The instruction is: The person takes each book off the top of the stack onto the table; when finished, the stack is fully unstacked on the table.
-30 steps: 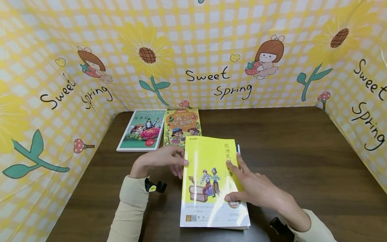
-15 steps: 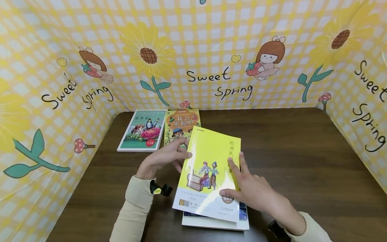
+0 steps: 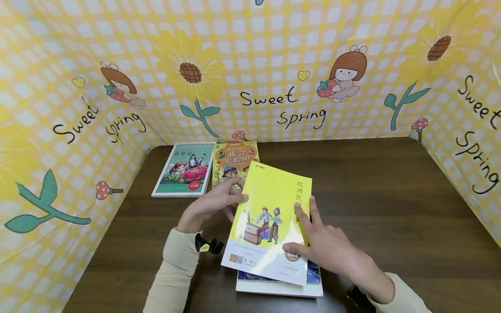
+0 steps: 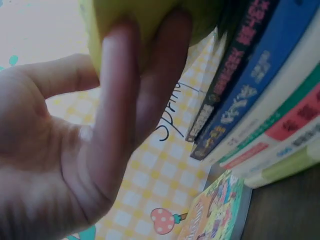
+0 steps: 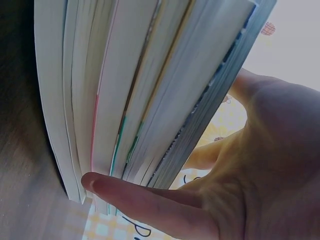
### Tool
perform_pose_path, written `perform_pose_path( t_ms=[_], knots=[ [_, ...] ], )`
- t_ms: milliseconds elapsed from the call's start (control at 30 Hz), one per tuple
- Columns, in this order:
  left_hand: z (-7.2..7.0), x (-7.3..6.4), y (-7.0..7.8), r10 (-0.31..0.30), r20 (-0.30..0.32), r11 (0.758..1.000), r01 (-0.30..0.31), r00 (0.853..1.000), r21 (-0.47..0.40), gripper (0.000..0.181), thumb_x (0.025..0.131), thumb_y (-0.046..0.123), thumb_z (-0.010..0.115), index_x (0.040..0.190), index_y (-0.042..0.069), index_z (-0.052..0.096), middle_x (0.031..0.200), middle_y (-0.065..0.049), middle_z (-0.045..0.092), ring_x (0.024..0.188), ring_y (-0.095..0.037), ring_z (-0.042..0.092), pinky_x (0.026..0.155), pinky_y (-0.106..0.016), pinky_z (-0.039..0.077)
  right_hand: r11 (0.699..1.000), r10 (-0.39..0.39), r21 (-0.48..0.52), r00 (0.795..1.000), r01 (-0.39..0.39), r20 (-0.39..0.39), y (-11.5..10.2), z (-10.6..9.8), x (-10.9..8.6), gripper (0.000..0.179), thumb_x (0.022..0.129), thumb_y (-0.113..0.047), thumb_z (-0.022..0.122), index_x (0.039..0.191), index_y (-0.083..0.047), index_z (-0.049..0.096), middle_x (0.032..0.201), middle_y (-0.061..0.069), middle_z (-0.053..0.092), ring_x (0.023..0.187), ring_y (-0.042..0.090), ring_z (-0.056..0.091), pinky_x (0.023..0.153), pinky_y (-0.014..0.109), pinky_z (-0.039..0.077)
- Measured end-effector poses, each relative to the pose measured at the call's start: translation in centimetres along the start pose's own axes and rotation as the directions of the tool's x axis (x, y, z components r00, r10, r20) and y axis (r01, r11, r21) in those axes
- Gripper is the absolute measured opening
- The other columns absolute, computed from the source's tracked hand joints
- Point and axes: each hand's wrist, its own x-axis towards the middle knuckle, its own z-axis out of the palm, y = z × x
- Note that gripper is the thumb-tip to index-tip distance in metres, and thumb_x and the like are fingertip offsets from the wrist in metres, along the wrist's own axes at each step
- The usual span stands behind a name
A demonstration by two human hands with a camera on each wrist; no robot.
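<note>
A yellow paperback book [image 3: 270,191] with a white lower band lies askew on top of a stack of several books [image 3: 258,288]. My left hand [image 3: 213,204] pinches its left edge, thumb on the cover and fingers beneath; the left wrist view shows those fingers under the yellow cover, apart from the spines [image 4: 235,107]. On the right side, my right hand [image 3: 332,243] rests with thumb and index finger on the cover. In the right wrist view, one extended finger [image 5: 150,202] lies along the page edges [image 5: 130,100] of the stack.
A green insect-picture book [image 3: 184,169] and a yellow-orange children's book [image 3: 235,152] lie side by side at the table's back left. The dark wooden table [image 3: 383,195] is enclosed by a yellow checked cloth [image 3: 266,56] at the back and sides.
The yellow book has shifted up and left and turned askew, uncovering the lower end of the book beneath. My left hand moved slightly away from me with it. Little differs in the last half second.
</note>
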Motion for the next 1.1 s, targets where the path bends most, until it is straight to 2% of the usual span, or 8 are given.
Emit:
perform_pose_path(
  t_ms=[100,200,367,500,733,800,867,1100],
  knots=[
    [0.3,0.3,-0.1,0.014,0.048,1.000,-0.013,0.999,-0.010,0.034,0.097,0.011,0.055,0.124,0.001,0.035,0.101,-0.022,0.069,0.082,-0.037,0.069,0.052,-0.046,0.056,1.000,0.005,-0.006,1.000,-0.005,-0.004,0.2,0.0,-0.1,0.104,0.077,-0.073,0.059,0.155,-0.017,0.020,0.158,0.024,-0.005,0.057,0.020,0.051,0.042,0.029,0.034],
    [0.5,0.7,-0.1,0.015,0.050,1.000,-0.016,0.999,0.011,0.039,0.097,0.011,0.057,0.129,0.002,0.035,0.099,-0.021,0.069,0.080,-0.037,0.069,0.051,-0.046,0.055,1.000,0.010,-0.009,1.000,-0.010,-0.013,0.3,0.1,-0.1,0.104,0.078,-0.073,0.059,0.155,-0.017,0.019,0.158,0.024,-0.005,0.056,0.019,0.053,0.044,0.030,0.035],
    [0.0,0.8,-0.1,-0.002,-0.041,0.998,0.005,0.999,0.064,0.036,0.097,0.011,0.056,0.127,0.001,0.039,0.094,-0.017,0.070,0.074,-0.032,0.070,0.050,-0.040,0.055,1.000,-0.020,-0.010,0.999,0.019,-0.031,0.2,0.2,-0.2,0.099,0.080,-0.073,0.055,0.155,-0.017,0.022,0.159,0.023,0.001,0.063,0.023,0.060,0.044,0.030,0.037],
    [-0.9,0.3,-0.3,-0.007,-0.108,0.998,0.014,0.994,0.058,0.034,0.097,0.010,0.056,0.126,0.002,0.041,0.091,-0.018,0.070,0.074,-0.032,0.070,0.050,-0.041,0.055,0.998,-0.058,-0.017,0.998,0.058,-0.030,0.2,0.2,-0.3,0.093,0.082,-0.072,0.054,0.154,-0.018,0.027,0.159,0.021,0.010,0.066,0.024,0.065,0.040,0.029,0.036],
    [-2.0,-0.4,-0.5,-0.002,-0.144,0.998,0.010,0.990,0.057,0.042,0.098,0.015,0.057,0.133,0.003,0.037,0.096,-0.019,0.070,0.074,-0.034,0.070,0.054,-0.045,0.056,0.995,-0.095,-0.025,0.995,0.094,-0.023,0.3,0.0,-0.5,0.086,0.085,-0.060,0.062,0.152,-0.017,0.031,0.158,0.021,0.011,0.064,0.024,0.065,0.040,0.028,0.037],
    [-2.3,-0.6,-0.5,-0.003,-0.178,0.998,0.015,0.984,0.067,0.042,0.097,0.015,0.057,0.132,0.002,0.037,0.094,-0.019,0.070,0.072,-0.033,0.069,0.053,-0.045,0.056,0.995,-0.101,-0.026,0.995,0.100,-0.011,0.4,-0.1,-0.5,0.086,0.084,-0.059,0.064,0.152,-0.015,0.033,0.159,0.021,0.010,0.065,0.023,0.065,0.040,0.028,0.037],
    [-2.6,-0.9,-0.5,-0.005,-0.218,0.997,0.020,0.976,0.069,0.042,0.097,0.014,0.058,0.131,0.001,0.037,0.094,-0.020,0.069,0.071,-0.033,0.069,0.054,-0.045,0.056,0.994,-0.103,-0.030,0.995,0.103,0.012,0.4,-0.1,-0.5,0.087,0.084,-0.058,0.065,0.151,-0.014,0.033,0.159,0.020,0.008,0.058,0.019,0.061,0.039,0.029,0.036],
    [-3.7,-1.3,-0.5,0.015,-0.377,0.998,0.006,0.926,0.056,0.043,0.097,0.012,0.057,0.132,-0.001,0.036,0.094,-0.021,0.069,0.072,-0.031,0.070,0.056,-0.045,0.057,0.994,-0.102,-0.022,0.993,0.103,0.062,0.2,-0.2,-0.4,0.088,0.084,-0.056,0.065,0.153,-0.014,0.029,0.160,0.019,0.001,0.045,0.011,0.046,0.037,0.027,0.032]
  ],
)
